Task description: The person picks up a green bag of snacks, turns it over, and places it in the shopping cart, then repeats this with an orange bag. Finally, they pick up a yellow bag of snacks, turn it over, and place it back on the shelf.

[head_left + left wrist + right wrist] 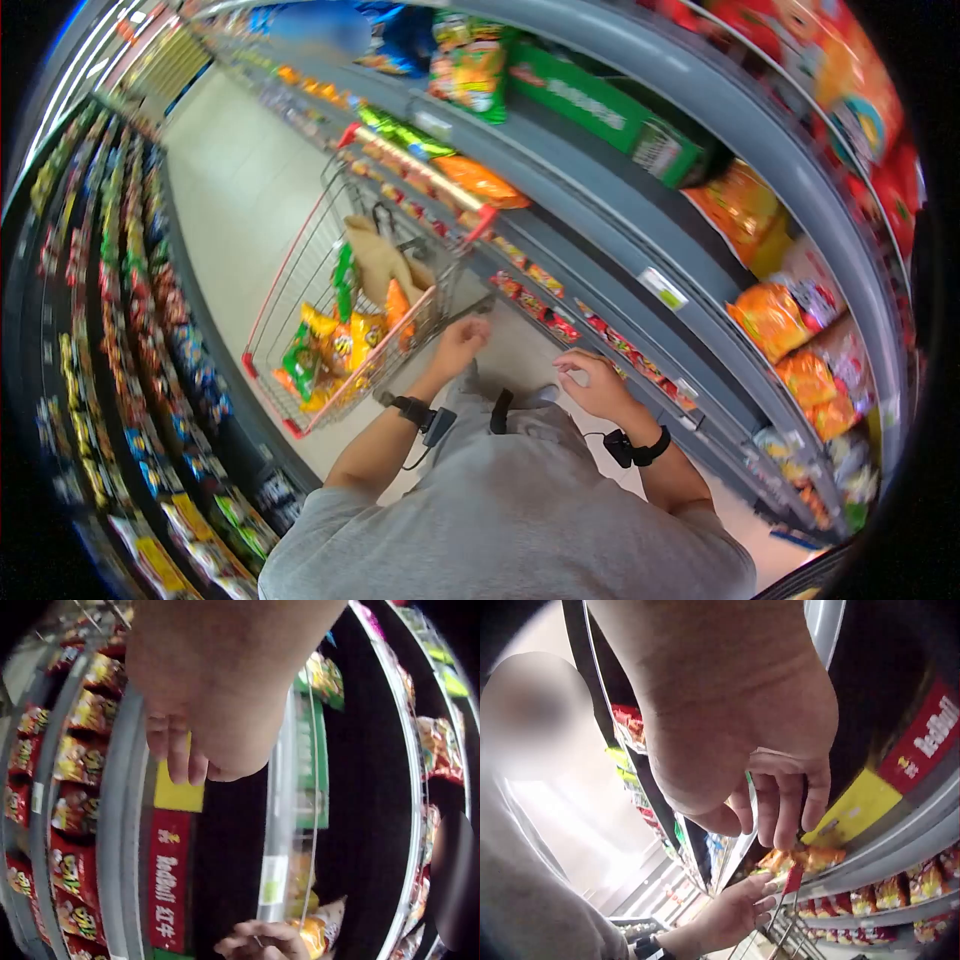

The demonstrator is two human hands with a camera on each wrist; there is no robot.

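We stand in a shop aisle with a red-framed shopping cart [350,320] in front of us, and we take it as our landmark. Our left hand [460,343] is at the near end of the cart, by its handle [470,310]; from the head view the fingers look curled toward the bar, but we cannot tell whether they actually grip it. In the right wrist view that same hand shows with its fingers relaxed and fairly straight beside the red cart frame. Our right hand [597,383] hangs to the right of the cart, just in front of the lower shelf [640,350]; its fingers [787,814] are loosely bent and hold nothing. Inside the cart lie snack bags [335,350] in yellow, green and orange, with a tan soft toy [378,262] above them toward the far end. To the right of the cart the grey shelves carry orange chip bags [770,318] and a green box [600,105]. To the left of the cart runs another rack of small packets [130,290], across the pale floor [240,190].
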